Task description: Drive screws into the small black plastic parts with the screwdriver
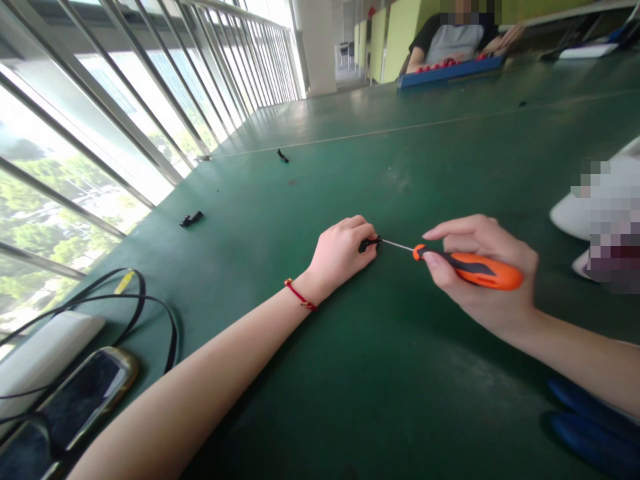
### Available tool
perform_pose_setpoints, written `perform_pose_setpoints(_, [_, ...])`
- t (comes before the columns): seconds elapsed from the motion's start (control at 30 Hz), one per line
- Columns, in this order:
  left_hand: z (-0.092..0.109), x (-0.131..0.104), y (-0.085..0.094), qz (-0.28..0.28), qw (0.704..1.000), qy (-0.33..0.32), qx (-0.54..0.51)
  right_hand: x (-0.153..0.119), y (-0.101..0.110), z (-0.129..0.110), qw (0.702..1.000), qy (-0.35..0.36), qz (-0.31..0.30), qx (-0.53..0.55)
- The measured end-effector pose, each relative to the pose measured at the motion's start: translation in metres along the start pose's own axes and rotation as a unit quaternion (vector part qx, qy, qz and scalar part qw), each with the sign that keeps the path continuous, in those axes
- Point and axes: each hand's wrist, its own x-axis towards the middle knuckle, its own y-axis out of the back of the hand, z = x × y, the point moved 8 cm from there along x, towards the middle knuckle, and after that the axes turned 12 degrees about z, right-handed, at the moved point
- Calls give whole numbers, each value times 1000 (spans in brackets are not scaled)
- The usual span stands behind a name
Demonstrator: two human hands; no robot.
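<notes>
- Left hand [345, 247]: fingers curled closed, thumb and forefinger pinching a small black part [369, 244] just above the green tabletop [280, 373] or against it; which, you cannot tell from this view.
- Right hand [493, 307]: half open, orange-and-grey screwdriver [475, 268] lying along your palm. Thumb rests near the collar; forefinger stretches forward, off the handle.
- Shaft [397, 245] runs slightly downhill from your right hand to the part, its tip at the part's right end. Seating of the tip cannot be made out; your fingers and the part's small size hide it.
- Judgement: a firm pinch close to the tip should stop the part twisting. Bracing your left hand on the tabletop would help.
- Judgement: line the shaft up with whatever it engages, press lightly along it, then roll the handle between thumb and fingers. A skewed shaft could slip toward your left fingertips.
- Two other black pieces lie well apart from your hands: one near the railing side [191, 219], one farther off [283, 156].
- Phone [85, 393] and black cable [173, 327] lie by your left forearm, away from the tool.
</notes>
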Motion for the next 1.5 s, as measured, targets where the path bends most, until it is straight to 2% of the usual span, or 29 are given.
perform_pose_setpoints(0.07, [0,0,0,0,1000,-1,2,-1,0,-1,1000,-3,2,1])
perform_pose_setpoints(0.23, [0,0,1,-2,1000,-3,6,-2,7,7,996,-9,68,53])
perform_pose_setpoints(0.4, [1,-1,1,-3,1000,-4,10,0,3,0,1000,17,24,-7])
perform_pose_setpoints(0.5, [2,-1,1,2,1000,-6,17,0,3,-2,1000,3,8,-11])
perform_pose_setpoints(0.7, [2,-1,2,9,1000,-11,19,0,10,9,994,-28,87,63])
perform_pose_setpoints(0.77, [1,-1,2,7,1000,-12,17,0,7,11,993,-40,72,84])
perform_pose_setpoints(0.9, [1,-1,1,6,1000,-15,14,-1,1,8,999,-41,15,25])
perform_pose_setpoints(1.0, [1,0,1,5,1000,-13,12,-1,4,5,999,-19,39,22])
perform_pose_setpoints(1.1, [0,0,1,5,1000,-9,10,1,10,7,993,-14,87,74])
perform_pose_setpoints(1.2, [1,0,1,6,1000,-8,7,0,5,12,992,-47,56,100])
perform_pose_setpoints(1.33, [1,-1,1,3,1000,-10,8,-3,0,8,999,-42,-4,22])
perform_pose_setpoints(1.43, [1,-1,1,1,1000,-6,10,-3,0,7,999,-38,6,32])
perform_pose_setpoints(1.5, [1,-1,1,2,1000,-4,12,-2,4,9,996,-34,47,66])
